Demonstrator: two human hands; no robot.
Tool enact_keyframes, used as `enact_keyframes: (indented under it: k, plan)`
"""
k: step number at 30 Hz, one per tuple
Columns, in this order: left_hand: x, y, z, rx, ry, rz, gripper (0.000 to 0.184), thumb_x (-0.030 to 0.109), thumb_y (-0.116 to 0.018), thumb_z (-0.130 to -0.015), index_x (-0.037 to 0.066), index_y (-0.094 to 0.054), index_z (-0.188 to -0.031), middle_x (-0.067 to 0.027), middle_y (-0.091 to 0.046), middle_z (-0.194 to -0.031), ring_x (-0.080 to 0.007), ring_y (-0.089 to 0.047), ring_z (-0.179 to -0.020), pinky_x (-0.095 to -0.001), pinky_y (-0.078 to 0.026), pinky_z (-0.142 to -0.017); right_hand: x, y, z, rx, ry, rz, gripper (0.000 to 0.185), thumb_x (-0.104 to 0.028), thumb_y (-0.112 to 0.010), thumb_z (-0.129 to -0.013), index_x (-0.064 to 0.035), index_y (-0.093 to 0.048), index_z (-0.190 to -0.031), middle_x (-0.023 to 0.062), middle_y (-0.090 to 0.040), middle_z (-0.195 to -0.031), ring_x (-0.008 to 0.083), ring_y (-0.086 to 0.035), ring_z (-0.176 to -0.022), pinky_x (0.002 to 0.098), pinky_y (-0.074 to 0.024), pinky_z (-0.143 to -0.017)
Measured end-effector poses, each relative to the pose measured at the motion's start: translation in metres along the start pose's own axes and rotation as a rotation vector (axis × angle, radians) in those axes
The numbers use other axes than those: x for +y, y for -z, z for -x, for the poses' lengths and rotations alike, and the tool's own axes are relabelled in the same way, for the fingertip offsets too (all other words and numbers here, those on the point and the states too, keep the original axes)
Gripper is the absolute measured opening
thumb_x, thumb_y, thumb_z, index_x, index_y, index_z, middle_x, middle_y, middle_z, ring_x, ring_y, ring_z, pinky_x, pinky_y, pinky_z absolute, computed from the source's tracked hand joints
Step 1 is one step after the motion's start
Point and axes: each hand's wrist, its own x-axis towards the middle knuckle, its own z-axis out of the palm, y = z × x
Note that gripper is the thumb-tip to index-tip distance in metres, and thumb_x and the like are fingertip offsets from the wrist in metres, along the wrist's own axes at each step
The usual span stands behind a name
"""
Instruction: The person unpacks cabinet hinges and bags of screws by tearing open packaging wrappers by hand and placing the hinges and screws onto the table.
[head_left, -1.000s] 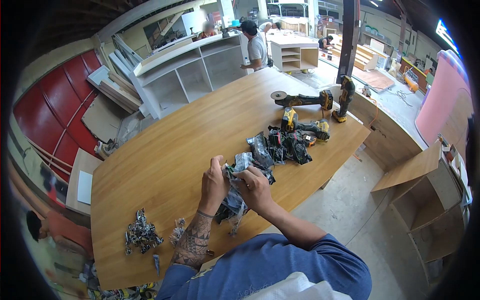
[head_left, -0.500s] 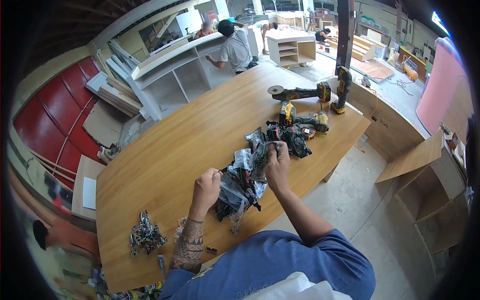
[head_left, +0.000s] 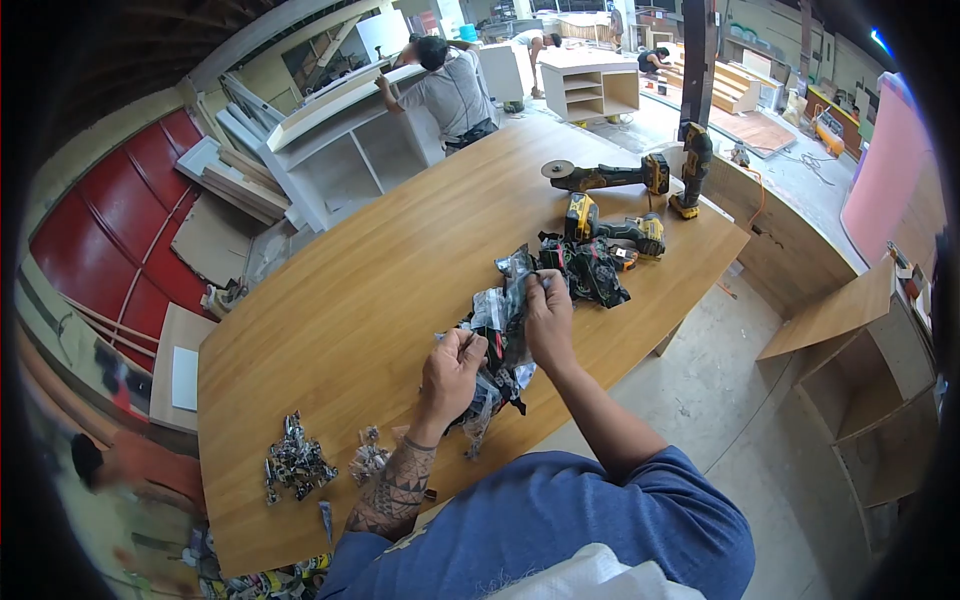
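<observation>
My right hand (head_left: 550, 320) pinches the top of a crumpled clear plastic bag (head_left: 514, 335), which hangs over the wrappers. Close beside it, my left hand (head_left: 455, 375) is closed, thumb against fingers; what it pinches, if anything, is too small to make out. Under and around both hands lie torn black and silver wrappers (head_left: 488, 308), partly hidden by my fingers. More black wrappers (head_left: 597, 280) lie further right. To the left of my forearm sit a heap of shiny metal fittings (head_left: 298, 460) and a smaller pile of little clear packets (head_left: 369, 456).
On the wooden table (head_left: 350, 310), an angle grinder (head_left: 605, 178), a yellow-black cordless drill (head_left: 630, 235) and an upright power tool (head_left: 692, 170) stand at the far right. A person (head_left: 450, 95) works at a white cabinet (head_left: 345, 165) behind. Another person (head_left: 150, 465) is at left.
My left hand has moved right and up, close to my right hand. The right hand keeps the plastic bag, shifted slightly. The person at the cabinet has leaned left.
</observation>
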Motion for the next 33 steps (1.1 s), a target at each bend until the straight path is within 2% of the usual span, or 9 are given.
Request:
enact_keyframes:
  k: [4, 6, 10, 14, 18, 20, 24, 28, 33]
  plan:
    - [0.01, -0.003, -0.005, 0.033, -0.068, -0.152, 0.028, 0.023, -0.071, -0.107, -0.004, -0.065, -0.115, -0.0016, -0.071, -0.098, -0.007, -0.066, -0.087, -0.0259, -0.057, -0.078, 0.008, 0.0, 0.001, -0.112, 0.055, 0.117, 0.012, -0.013, -0.061, -0.11, -0.0028, -0.059, -0.104, 0.0002, -0.06, -0.083, 0.0068, -0.051, -0.077, 0.0276, -0.0451, -0.066]
    - [0.008, -0.009, -0.014, 0.03, -0.141, 0.138, 0.027, 0.022, -0.07, -0.107, -0.004, -0.064, -0.114, -0.0017, -0.071, -0.097, -0.0071, -0.064, -0.086, -0.0258, -0.055, -0.076, 0.016, -0.009, 0.012, -0.285, 0.047, 0.061, 0.011, -0.013, -0.062, -0.11, -0.003, -0.059, -0.105, -0.0004, -0.058, -0.082, 0.0076, -0.049, -0.077, 0.0279, -0.0446, -0.067]
    - [0.021, -0.007, -0.005, 0.089, -0.081, -0.169, 0.023, 0.021, -0.067, -0.108, 0.003, -0.061, -0.095, 0.0035, -0.06, -0.08, -0.0057, -0.052, -0.075, -0.0273, -0.046, -0.067, 0.007, -0.014, 0.015, -0.181, 0.133, 0.178, 0.011, -0.012, -0.064, -0.108, -0.0027, -0.061, -0.103, -0.001, -0.057, -0.082, 0.0084, -0.049, -0.078, 0.0283, -0.0447, -0.069]
    - [0.011, -0.006, -0.002, 0.087, -0.114, -0.283, 0.026, 0.023, -0.066, -0.109, 0.005, -0.06, -0.091, 0.0063, -0.055, -0.076, -0.0054, -0.046, -0.071, -0.0277, -0.043, -0.064, 0.028, -0.007, 0.011, -0.285, -0.081, 0.021, 0.016, -0.016, -0.063, -0.109, -0.0016, -0.063, -0.102, -0.0004, -0.064, -0.086, 0.0073, -0.054, -0.08, 0.0278, -0.0467, -0.071]
    - [-0.003, 0.002, -0.002, -0.071, 0.047, 0.068, 0.028, 0.03, -0.057, -0.114, 0.008, -0.062, -0.096, 0.0065, -0.057, -0.082, -0.005, -0.051, -0.073, -0.0255, -0.047, -0.067, 0.021, -0.007, 0.0, -0.446, -0.388, -0.233, 0.017, -0.018, -0.059, -0.112, -0.0032, -0.064, -0.107, -0.0032, -0.064, -0.089, 0.0061, -0.055, -0.079, 0.0264, -0.0471, -0.071]
    - [0.0, -0.006, -0.001, -0.003, 0.114, 0.497, 0.025, 0.03, -0.055, -0.115, 0.009, -0.063, -0.104, 0.0068, -0.06, -0.091, -0.0038, -0.054, -0.078, -0.0255, -0.051, -0.07, 0.031, -0.004, -0.004, -0.521, -0.353, -0.193, 0.028, -0.03, -0.053, -0.115, -0.0041, -0.062, -0.113, -0.0003, -0.062, -0.097, 0.0076, -0.055, -0.091, 0.0274, -0.0475, -0.083]
    - [-0.009, 0.006, -0.008, 0.109, 0.055, 0.422, 0.024, 0.031, -0.054, -0.116, 0.01, -0.064, -0.108, 0.0069, -0.061, -0.094, -0.0029, -0.056, -0.082, -0.0248, -0.053, -0.073, 0.029, 0.003, 0.013, -0.602, -0.247, 0.246, 0.053, -0.053, -0.047, -0.113, -0.0029, -0.058, -0.125, 0.0068, -0.061, -0.109, 0.0169, -0.055, -0.101, 0.0336, -0.0477, -0.092]
    - [-0.02, 0.013, -0.013, 0.156, 0.01, 0.337, 0.025, 0.03, -0.055, -0.116, 0.01, -0.065, -0.105, 0.007, -0.061, -0.092, -0.0022, -0.055, -0.08, -0.0222, -0.05, -0.071, 0.023, -0.012, 0.059, -0.514, -0.172, 0.249, 0.046, -0.041, -0.064, -0.108, -0.002, -0.055, -0.131, 0.0116, -0.067, -0.107, 0.017, -0.062, -0.093, 0.0357, -0.0526, -0.085]
    - [-0.024, 0.008, -0.017, 0.289, -0.005, 0.316, 0.033, 0.028, -0.057, -0.114, 0.003, -0.066, -0.094, 0.0034, -0.062, -0.077, -0.0049, -0.051, -0.07, -0.0273, -0.046, -0.062, 0.016, -0.014, 0.063, -0.463, -0.048, 0.227, 0.031, -0.031, -0.06, -0.11, -0.0002, -0.063, -0.113, 0.005, -0.062, -0.087, 0.0137, -0.055, -0.083, 0.0319, -0.0466, -0.073]
